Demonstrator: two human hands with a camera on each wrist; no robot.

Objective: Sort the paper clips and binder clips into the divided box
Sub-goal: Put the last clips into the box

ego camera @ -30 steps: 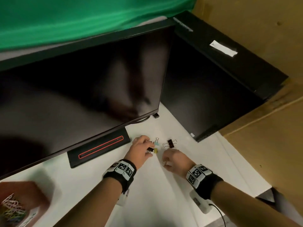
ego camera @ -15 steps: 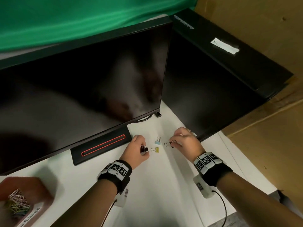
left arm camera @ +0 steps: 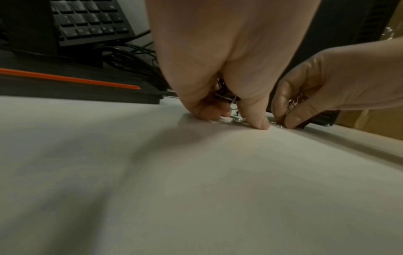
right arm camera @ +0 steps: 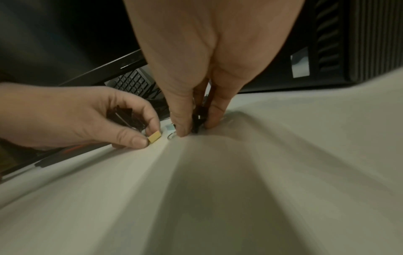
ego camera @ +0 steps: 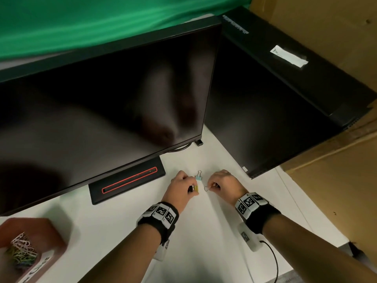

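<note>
2 hands on matte white desk [ego camera: 114,231] | left hand [ego camera: 180,188] pinches boxy yellow binder clip [ego camera: 196,188] | right hand [ego camera: 223,183] pinches black binder clip [right arm camera: 198,120]

The white surface [ego camera: 204,231] below my hands in the frame is bare, so I can pull back there. Above them the big monitor [ego camera: 102,99] and its black base [ego camera: 126,180] block me. The dark computer box [ego camera: 275,119] blocks the upper right.

Four binder clips show: one yellow [ego camera: 196,188], one blue [ego camera: 198,177], two black [right arm camera: 197,121]. One box [ego camera: 40,237] holds a heap of paper clips [ego camera: 20,250], too many to count.
</note>
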